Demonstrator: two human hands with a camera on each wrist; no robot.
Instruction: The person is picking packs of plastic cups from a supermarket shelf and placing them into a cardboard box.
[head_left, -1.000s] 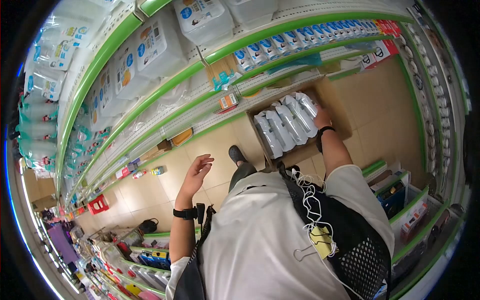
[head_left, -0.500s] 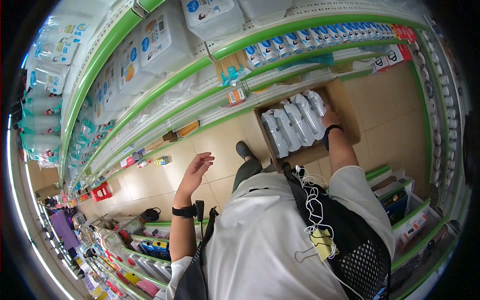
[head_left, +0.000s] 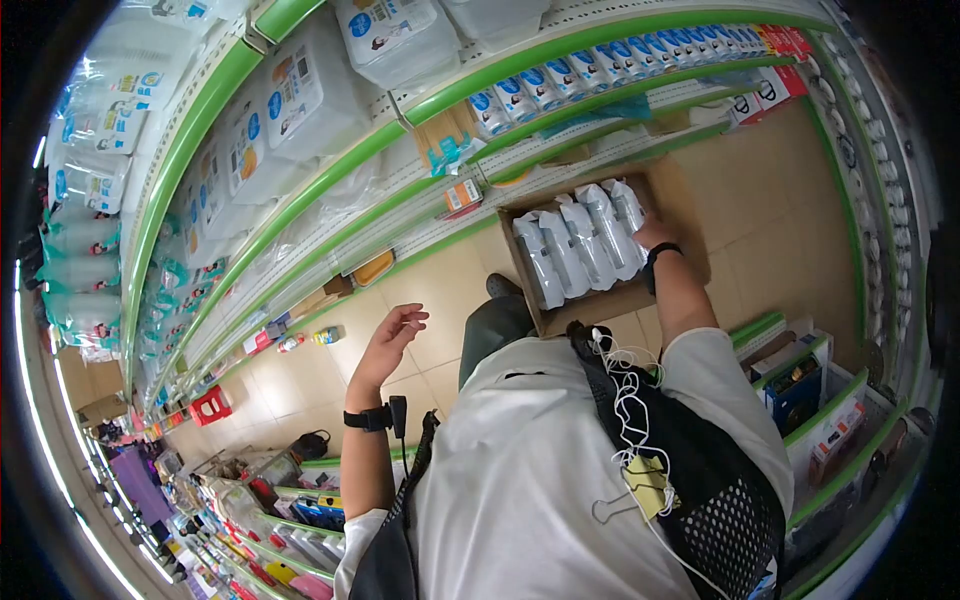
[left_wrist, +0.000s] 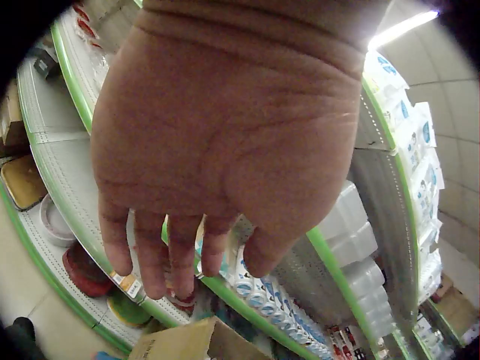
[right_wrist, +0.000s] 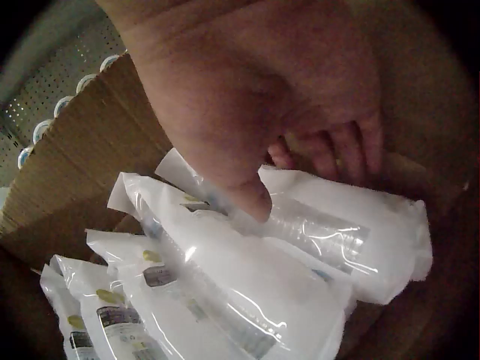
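Green-railed shelves [head_left: 470,88] fill the upper frame; right hand [head_left: 650,232] grips a glossy plastic pack [right_wrist: 330,232] in a cardboard box [head_left: 685,205]; left hand [head_left: 395,335] slack, empty.

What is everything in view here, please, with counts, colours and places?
box: one, brown cardboard, on the floor by the shelves
packs: at least four, clear-white, side by side in the box
shelves: several tiers, green-edged, left and top
small packs: one long row, blue-white, on a shelf above the box
big packs: several, white, upper shelves
basket: one, red, far down the aisle
floor: tan tiles
mesh bag: one, black, on the person's front
left hand: fingers relaxed, in the air, holds nothing
right hand: in the box, grips the end pack
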